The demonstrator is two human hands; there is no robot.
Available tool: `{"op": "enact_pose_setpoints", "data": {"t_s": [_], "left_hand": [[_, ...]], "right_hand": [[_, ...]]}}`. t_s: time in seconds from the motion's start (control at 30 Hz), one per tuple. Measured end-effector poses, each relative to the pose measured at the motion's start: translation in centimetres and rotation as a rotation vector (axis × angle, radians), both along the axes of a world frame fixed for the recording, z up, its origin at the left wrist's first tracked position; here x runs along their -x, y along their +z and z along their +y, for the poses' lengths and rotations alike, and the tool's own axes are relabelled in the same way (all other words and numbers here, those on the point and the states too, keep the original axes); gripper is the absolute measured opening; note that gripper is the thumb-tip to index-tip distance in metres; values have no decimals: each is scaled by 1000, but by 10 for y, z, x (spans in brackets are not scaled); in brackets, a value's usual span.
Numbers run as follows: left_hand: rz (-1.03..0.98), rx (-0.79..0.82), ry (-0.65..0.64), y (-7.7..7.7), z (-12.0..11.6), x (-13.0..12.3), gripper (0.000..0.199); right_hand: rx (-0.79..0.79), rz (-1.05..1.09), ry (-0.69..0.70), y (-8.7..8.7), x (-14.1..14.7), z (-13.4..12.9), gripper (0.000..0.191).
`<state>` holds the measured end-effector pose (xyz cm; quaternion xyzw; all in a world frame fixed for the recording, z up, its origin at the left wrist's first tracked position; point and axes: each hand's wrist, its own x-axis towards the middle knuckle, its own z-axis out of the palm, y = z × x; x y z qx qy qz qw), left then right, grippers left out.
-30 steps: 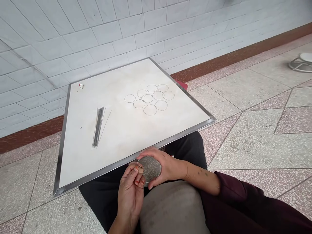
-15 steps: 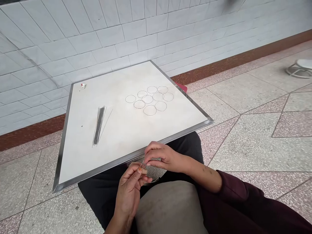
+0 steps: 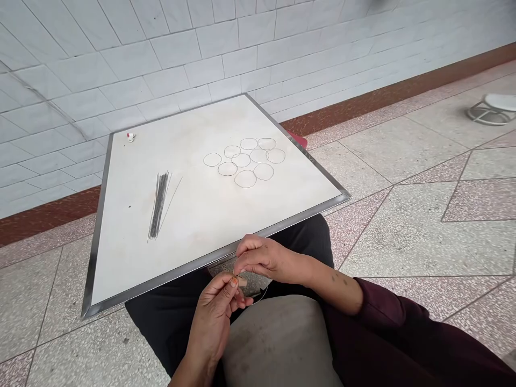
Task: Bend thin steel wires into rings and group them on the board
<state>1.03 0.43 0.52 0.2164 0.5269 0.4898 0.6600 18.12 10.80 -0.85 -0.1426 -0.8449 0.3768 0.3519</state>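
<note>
Over my lap, just off the near edge of the white table [image 3: 193, 226], my two hands meet around a thin wire [image 3: 264, 293]. My left hand [image 3: 220, 303] pinches it between thumb and forefinger. Fingertips of my right hand [image 3: 260, 258] are closed on the wire right beside the left thumb. The wire curves down and to the right below my hands; its ends are hidden by my fingers. Several thin wire rings [image 3: 245, 179] lie touching and overlapping on the table's right half. Toward the left lies a bundle of straight wires [image 3: 158, 207], with one loose wire beside it.
A small white-and-red object [image 3: 131, 137] sits near the table's far left corner. The table's metal rim [image 3: 161, 280] runs close in front of my hands. A tiled wall [image 3: 169, 59] stands behind, and a white stool [image 3: 494, 109] is far right on the floor.
My right hand has shifted slightly toward the left thumb, its fingers bunched closer. The curved wire now shows further right below my hands. The whole view has moved a little.
</note>
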Motion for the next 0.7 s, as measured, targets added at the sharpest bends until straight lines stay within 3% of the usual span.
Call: {"op": "enact_pose_setpoints", "data": {"t_s": [0.43,0.53,0.7], "left_hand": [[-18,38,48,-4,1,-2,26],[15,47,39,-7,4,1,31],[114,3,-32,-17,7,8,37]], "right_hand": [[-117,-64,21,-6,5,4,18],[-94,-75,-6,-7,6,6,15],[-129,-159,66,-9,9,9,13]]}}
